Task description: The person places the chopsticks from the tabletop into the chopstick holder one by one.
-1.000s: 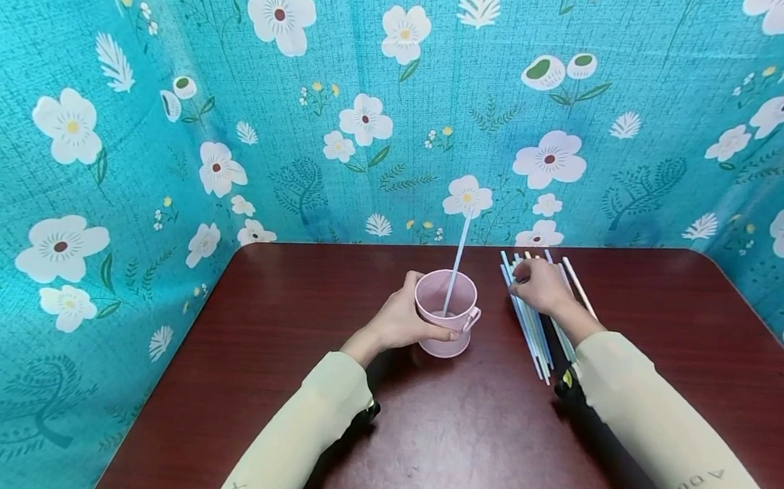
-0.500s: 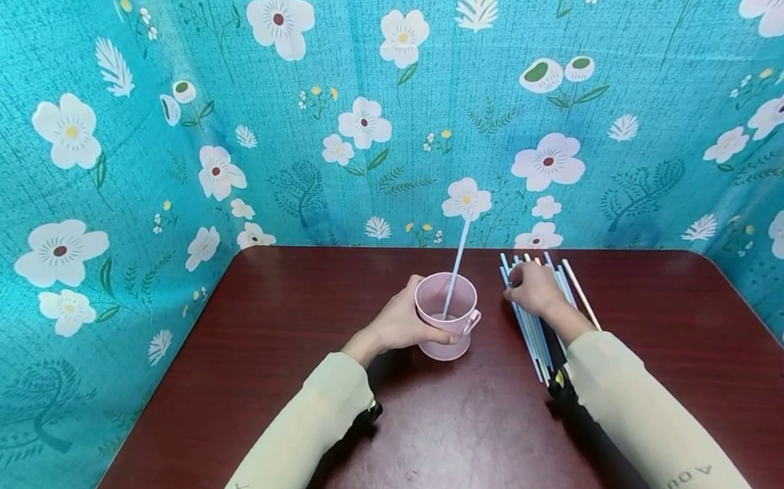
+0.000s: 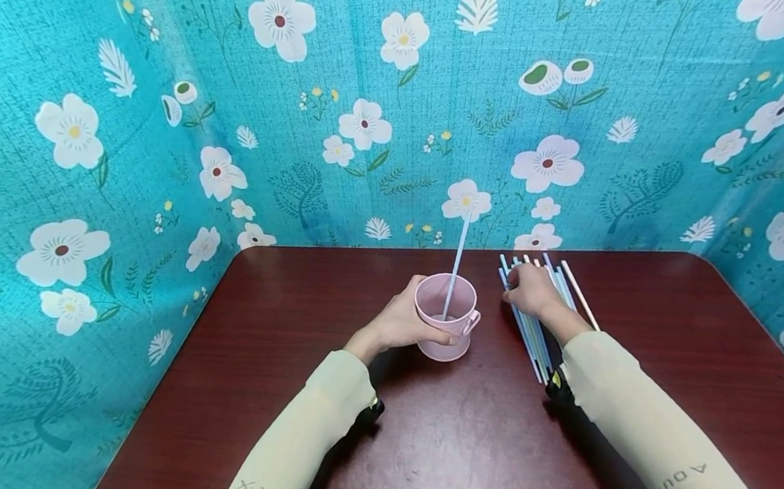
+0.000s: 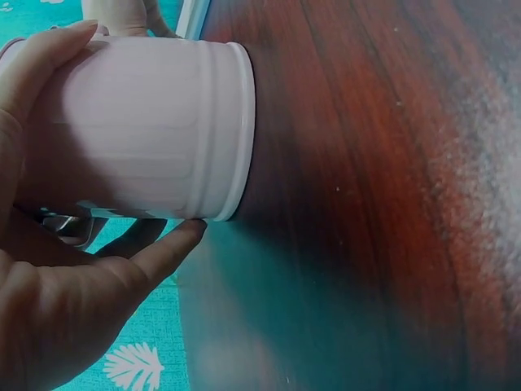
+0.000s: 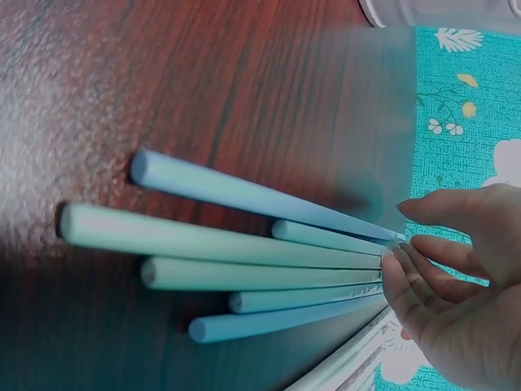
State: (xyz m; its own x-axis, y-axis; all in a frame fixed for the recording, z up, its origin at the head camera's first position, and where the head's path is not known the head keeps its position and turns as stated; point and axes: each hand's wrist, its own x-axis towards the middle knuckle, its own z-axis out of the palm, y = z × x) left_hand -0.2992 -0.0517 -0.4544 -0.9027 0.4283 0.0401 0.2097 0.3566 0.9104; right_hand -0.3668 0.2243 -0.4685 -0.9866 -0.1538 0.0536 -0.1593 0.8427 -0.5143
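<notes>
My left hand [image 3: 414, 317] grips a small pink bucket [image 3: 444, 349] by its side, and its thumb lies across the front. In the left wrist view the bucket [image 4: 155, 122] fills the upper left, with fingers on both sides of it. One light-blue straw [image 3: 460, 252] stands tilted inside, reaching well above the rim. At the right, my right hand [image 3: 535, 289] is over the far end of a bundle of pastel straws [image 3: 531, 345]. The right wrist view shows its bent fingers spread apart around the far ends of blue and green straws [image 5: 220, 248].
A pale straw [image 3: 581, 294] lies at the right of the bundle. Everything rests on a dark red-brown table [image 3: 447, 461]. Behind the table's far edge hangs a turquoise flowered cloth [image 3: 408, 101], which also covers both sides.
My right hand has shifted slightly left over the straws, and its forearm has moved a little left too. The left hand and the bucket stay in place.
</notes>
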